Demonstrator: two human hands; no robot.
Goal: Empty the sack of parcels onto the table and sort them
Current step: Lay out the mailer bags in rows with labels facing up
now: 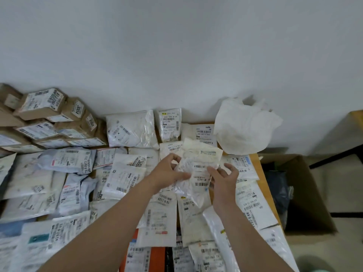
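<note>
I hold a parcel (198, 169) up over the middle of the table (259, 173), my left hand (169, 171) gripping its left edge with thumb and fingers pinched on the plastic. My right hand (224, 179) is at its right edge with the fingers curled loosely; I cannot tell whether they truly grip it or only touch. The parcel is a soft, crinkled, whitish plastic mailer, partly clear and shiny at its near end, with a pale label and several black barcodes facing me. It hangs tilted, its far end wider and its near end drooping.

Under it the table is nearly covered with flat mailers (121, 179), white, grey and pale blue, lying side by side and overlapping, each with a printed label. At the far left, against the wall (176, 46), is a stack of brown boxes (43, 105), labels up, some with big numbers. A larger white bag parcel (131, 130) lies far centre. To the far right a crumpled white sack (243, 126) stands slumped on the table corner. Right of the table, on the floor, an open carton (306, 193) holds something dark. Something orange (157, 258) shows at the near edge, between mailers.
</note>
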